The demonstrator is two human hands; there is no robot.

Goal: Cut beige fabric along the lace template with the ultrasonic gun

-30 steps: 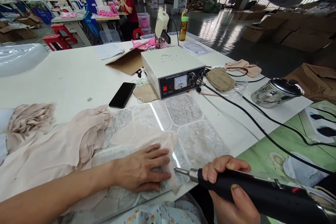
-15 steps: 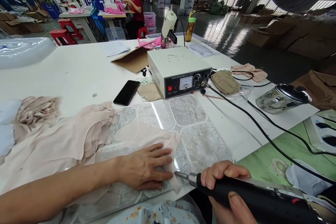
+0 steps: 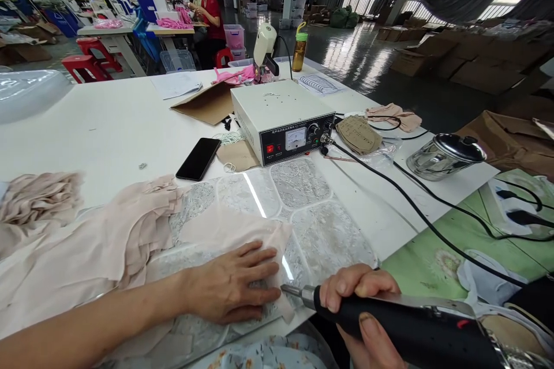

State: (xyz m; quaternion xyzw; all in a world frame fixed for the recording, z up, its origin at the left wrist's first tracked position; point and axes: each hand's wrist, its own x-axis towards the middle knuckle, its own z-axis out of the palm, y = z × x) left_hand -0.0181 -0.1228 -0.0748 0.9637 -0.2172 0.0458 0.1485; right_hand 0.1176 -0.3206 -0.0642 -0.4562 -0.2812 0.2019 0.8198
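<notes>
My left hand (image 3: 234, 282) lies flat with fingers spread, pressing a thin pale pink fabric piece (image 3: 234, 225) onto a grey marble-patterned clear mat (image 3: 333, 236). My right hand (image 3: 361, 305) is wrapped round a black ultrasonic hand tool (image 3: 402, 323) with a narrow metal tip. The tip points left and sits at the fabric's right edge, close beside my left index finger and thumb; whether it touches the cloth I cannot tell. Further left, a layered stack of the same pink fabric (image 3: 142, 207) spreads over the mat and table.
A white control box (image 3: 281, 121) with a dial stands behind the mat, a black cable (image 3: 402, 196) running right. Around it are a phone (image 3: 198, 159), brown card patterns (image 3: 358, 134), a lidded glass jar (image 3: 445, 155) and a bottle (image 3: 299, 52). A co-worker (image 3: 210, 17) sits at a sewing machine.
The whole view has shifted slightly, so the table things appear further left. Both hands keep nearly the same pose, and the tool tip stays beside my left hand at the fabric edge.
</notes>
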